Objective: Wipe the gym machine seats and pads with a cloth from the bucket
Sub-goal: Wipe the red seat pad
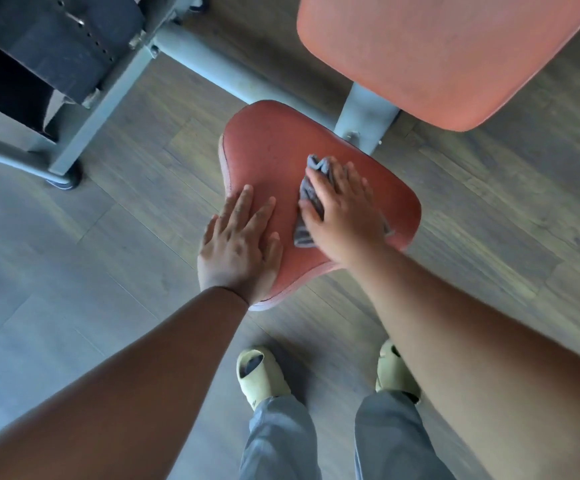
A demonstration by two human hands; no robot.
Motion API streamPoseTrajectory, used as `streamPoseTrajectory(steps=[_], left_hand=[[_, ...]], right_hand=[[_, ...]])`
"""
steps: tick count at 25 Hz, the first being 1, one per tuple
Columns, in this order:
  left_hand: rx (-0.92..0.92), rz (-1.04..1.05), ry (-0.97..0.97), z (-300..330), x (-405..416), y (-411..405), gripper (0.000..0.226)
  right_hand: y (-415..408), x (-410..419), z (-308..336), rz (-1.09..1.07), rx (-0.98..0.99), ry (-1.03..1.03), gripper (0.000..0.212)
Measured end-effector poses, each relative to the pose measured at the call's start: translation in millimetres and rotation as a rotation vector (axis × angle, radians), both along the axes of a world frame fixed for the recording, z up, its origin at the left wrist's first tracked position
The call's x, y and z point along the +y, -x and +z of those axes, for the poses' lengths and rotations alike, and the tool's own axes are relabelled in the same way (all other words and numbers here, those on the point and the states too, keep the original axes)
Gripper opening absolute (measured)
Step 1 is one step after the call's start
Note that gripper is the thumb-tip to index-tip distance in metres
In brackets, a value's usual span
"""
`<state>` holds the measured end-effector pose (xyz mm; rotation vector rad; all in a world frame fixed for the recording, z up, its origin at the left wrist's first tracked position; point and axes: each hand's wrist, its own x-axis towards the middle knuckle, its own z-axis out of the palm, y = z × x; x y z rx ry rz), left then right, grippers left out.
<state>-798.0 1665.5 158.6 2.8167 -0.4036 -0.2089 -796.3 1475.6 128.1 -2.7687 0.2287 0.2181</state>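
At far left stands the dark weight stack [39, 57] in its grey frame [108, 98], on the wood-look floor [73, 237]. Next comes the left hand [238, 244], its grip wide and flat, holding nothing, palm pressed on the near left part of the red seat [274, 150]. The seat's long axis runs from its narrow end, up and left toward the frame, to its broad end down and right.

The cloth [311, 195] lies bunched on the seat's right half, its length running away from the person. The right hand [342, 216] presses it down with spread fingers, a flat grip more than a pinch. Above right is the orange back pad [437, 57], which I judge not yet wiped.

Risk: so loosely pinned, the cloth could slip out or drag off the seat's right edge on a long stroke. The bucket is not in view.
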Motion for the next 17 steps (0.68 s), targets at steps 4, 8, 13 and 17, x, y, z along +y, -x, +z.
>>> streamPoseTrajectory(steps=[4,8,13,17], left_hand=[[0.097,0.181,-0.056,-0.4,-3.4,1.0,0.071],[0.196,0.319,0.126,2.7,12.7,11.4,0.075],[0.273,0.365,0.332,9.2,44.7,33.9,0.065],[0.238,0.407,0.360,12.3,56.5,34.4,0.057]], right_hand=[[-61.2,17.5,0.1,0.085,0.018,-0.005,0.057],[22.2,17.0,8.7,0.316,-0.113,-0.039,0.049],[-23.6,32.0,6.4,-0.100,-0.002,-0.012,0.054],[-18.4,98.4,18.2,0.212,-0.086,-0.080,0.048]])
